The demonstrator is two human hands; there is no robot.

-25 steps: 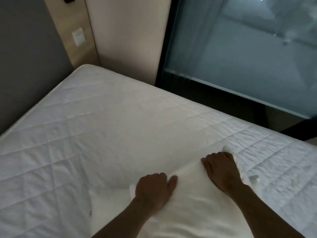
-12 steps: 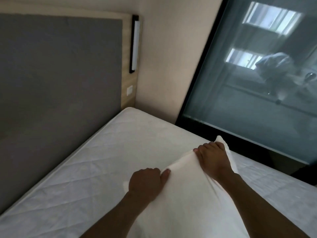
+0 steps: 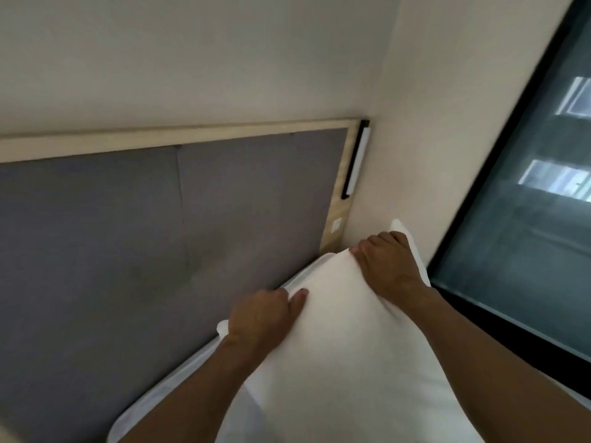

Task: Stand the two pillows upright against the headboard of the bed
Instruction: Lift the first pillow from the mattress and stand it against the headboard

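I hold a white pillow (image 3: pixel 345 356) up in front of me, its top edge close to the grey padded headboard (image 3: pixel 128 238). My left hand (image 3: pixel 265 318) grips the pillow's upper left edge. My right hand (image 3: pixel 388 266) grips its upper right corner. A strip of the white mattress (image 3: pixel 179 375) shows below the headboard, left of my left forearm. A second pillow is not in sight.
The headboard has a pale wooden frame (image 3: pixel 179 135) with a slim black-and-white wall lamp (image 3: pixel 356 161) and a small white switch (image 3: pixel 336 224) at its right end. A beige wall (image 3: pixel 415 123) and a dark glass panel (image 3: pixel 524 219) close off the right side.
Both hands lifted the pillow off the mattress and carried it toward the headboard. My view swung up from the mattress to the headboard and wall.
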